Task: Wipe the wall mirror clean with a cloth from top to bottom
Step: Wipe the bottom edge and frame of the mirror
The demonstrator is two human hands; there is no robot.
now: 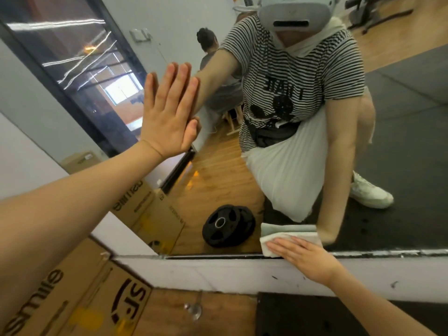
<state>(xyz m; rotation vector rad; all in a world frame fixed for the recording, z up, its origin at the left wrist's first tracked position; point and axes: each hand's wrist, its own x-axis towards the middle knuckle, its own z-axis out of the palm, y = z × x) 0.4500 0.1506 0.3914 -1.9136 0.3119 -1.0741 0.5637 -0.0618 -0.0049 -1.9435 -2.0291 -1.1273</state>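
Your right hand, fingers straight, pressing white cloth flat against wall mirror at its bottom edge. Your left hand, fingers straight together, palm leaning on glass higher up. Cardboard boxes standing lower left.

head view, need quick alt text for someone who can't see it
A person crouches at a wall mirror, the right hand pressing a white cloth flat against the glass at its bottom edge. The left hand rests open on the mirror higher up, fingers straight. Cardboard boxes stand at lower left, and weight plates show in the reflection.
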